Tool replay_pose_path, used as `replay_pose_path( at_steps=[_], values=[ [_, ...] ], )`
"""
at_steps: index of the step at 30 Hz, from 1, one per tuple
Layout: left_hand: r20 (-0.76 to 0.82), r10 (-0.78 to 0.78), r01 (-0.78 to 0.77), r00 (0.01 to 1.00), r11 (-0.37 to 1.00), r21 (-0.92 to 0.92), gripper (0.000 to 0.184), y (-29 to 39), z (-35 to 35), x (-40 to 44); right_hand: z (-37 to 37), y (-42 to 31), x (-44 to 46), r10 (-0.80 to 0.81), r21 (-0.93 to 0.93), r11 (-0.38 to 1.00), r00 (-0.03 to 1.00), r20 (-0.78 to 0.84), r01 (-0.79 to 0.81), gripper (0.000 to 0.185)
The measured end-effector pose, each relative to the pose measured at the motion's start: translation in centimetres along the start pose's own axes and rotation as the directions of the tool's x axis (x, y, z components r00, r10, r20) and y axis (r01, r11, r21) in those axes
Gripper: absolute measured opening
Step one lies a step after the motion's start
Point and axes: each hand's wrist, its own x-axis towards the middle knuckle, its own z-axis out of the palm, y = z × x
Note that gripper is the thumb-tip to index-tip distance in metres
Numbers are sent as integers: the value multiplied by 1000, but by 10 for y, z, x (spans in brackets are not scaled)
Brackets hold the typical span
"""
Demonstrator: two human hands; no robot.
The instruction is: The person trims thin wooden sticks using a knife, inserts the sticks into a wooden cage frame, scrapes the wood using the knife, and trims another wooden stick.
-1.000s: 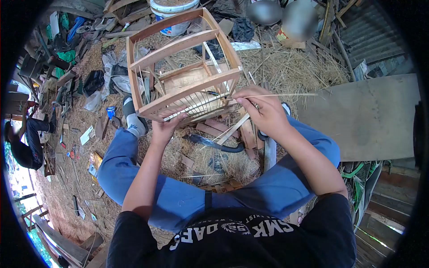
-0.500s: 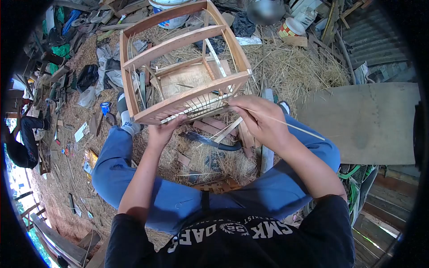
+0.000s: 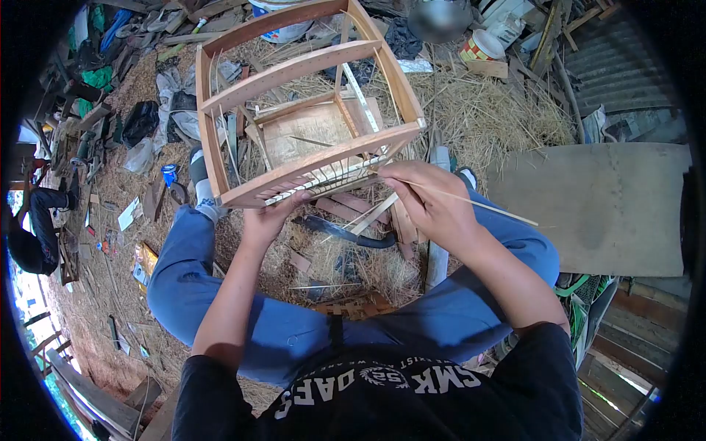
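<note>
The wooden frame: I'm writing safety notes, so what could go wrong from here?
The thin stick might snap or splinter: it is slender, with a long tail beyond the right hand.
The wooden frame could slip, since the left hand meets it only at its near edge.
If dropped, it might strike the dark tool on the floor.

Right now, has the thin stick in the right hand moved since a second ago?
Yes. Against the flat board, the free end of the thin stick has swung lower in view, from near the board's far left corner to the blue trouser knee.
</note>
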Motion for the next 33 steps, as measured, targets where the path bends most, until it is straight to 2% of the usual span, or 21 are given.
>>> replay_pose_path(
  at_steps=[6,10,12,14,16,18,20,22,31,33],
  values=[
    [-7,10,-10,1000,998,60,20,-3,-2,1,1,-2,1,0,-6,1000,1000,1,0,16],
    [-6,-3,3,1000,999,54,19,-2,-1,0,3,-2,1,-72,-36,997,997,31,73,17],
    [81,41,-52,996,991,127,29,-6,-5,1,6,-1,0,-100,-42,994,994,55,102,18],
    [77,9,-16,997,996,92,29,-3,-3,0,10,-1,-2,-125,-30,991,983,134,131,17],
    [75,-27,22,997,998,59,29,-2,-2,0,11,-2,-2,-122,-27,992,984,132,126,16],
    [115,66,-82,991,988,133,30,-4,-2,1,10,-4,0,-122,-25,992,984,134,126,15],
    [88,30,-42,996,991,128,28,-1,3,-2,8,-5,3,-113,-16,993,994,-7,113,15],
    [61,-7,0,998,993,122,26,-3,3,-4,2,-5,6,-97,-26,995,995,-16,97,15],
    [94,60,-72,994,989,130,32,-15,2,-5,2,4,2,-49,-32,998,998,-28,48,13],
    [88,-43,30,995,990,136,28,-12,2,-6,2,5,2,-46,-26,999,998,-35,46,14]
  ],
)
